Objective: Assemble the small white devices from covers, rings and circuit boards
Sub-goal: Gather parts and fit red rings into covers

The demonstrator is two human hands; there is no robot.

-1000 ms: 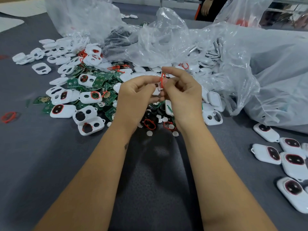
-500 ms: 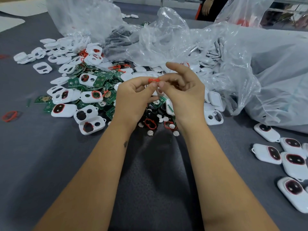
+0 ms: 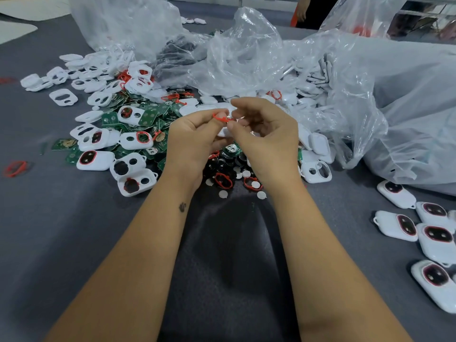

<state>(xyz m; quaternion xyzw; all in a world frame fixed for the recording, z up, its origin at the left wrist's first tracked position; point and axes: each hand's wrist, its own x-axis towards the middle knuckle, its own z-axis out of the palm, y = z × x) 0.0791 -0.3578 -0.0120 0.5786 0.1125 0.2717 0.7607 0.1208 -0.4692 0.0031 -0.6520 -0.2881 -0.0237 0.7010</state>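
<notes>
Head view: grey surface (image 3: 61, 230); clear plastic bags (image 3: 246, 53) far; heap of white covers (image 3: 133, 139) and green circuit boards (image 3: 150, 117), centre-left; assembled devices (image 3: 436, 243), near right. Left hand (image 3: 192, 139) and right hand (image 3: 269, 141), fingers curled, pinch one red ring (image 3: 220, 117) above a white cover (image 3: 223, 131) between them.

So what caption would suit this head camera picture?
Both hands pinch a red ring over a heap of white covers and green circuit boards.
</notes>
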